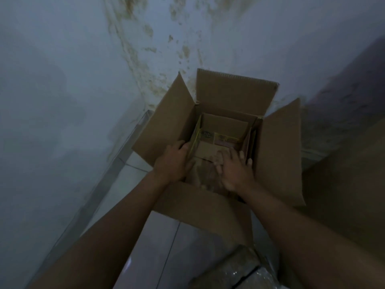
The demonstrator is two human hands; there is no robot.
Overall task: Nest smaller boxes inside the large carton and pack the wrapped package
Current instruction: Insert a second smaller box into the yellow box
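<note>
Both hands in large carton (279, 151): left hand (174, 161) grips inner box (220, 130) edge, right hand (233, 170) flat, fingers spread.

The carton (279, 155) mouth is open above, but a smaller box (225, 126) fills it; both hands (173, 161) crowd its near side, wall (62, 80) close behind.

The carton (279, 151) under my hands is matt brown corrugated cardboard, and the smaller box (225, 127) inside is cardboard with printed yellow labels. The floor (154, 247) tiles are smooth and glossy. The wall (62, 80) is stained, blotchy paint.
</note>
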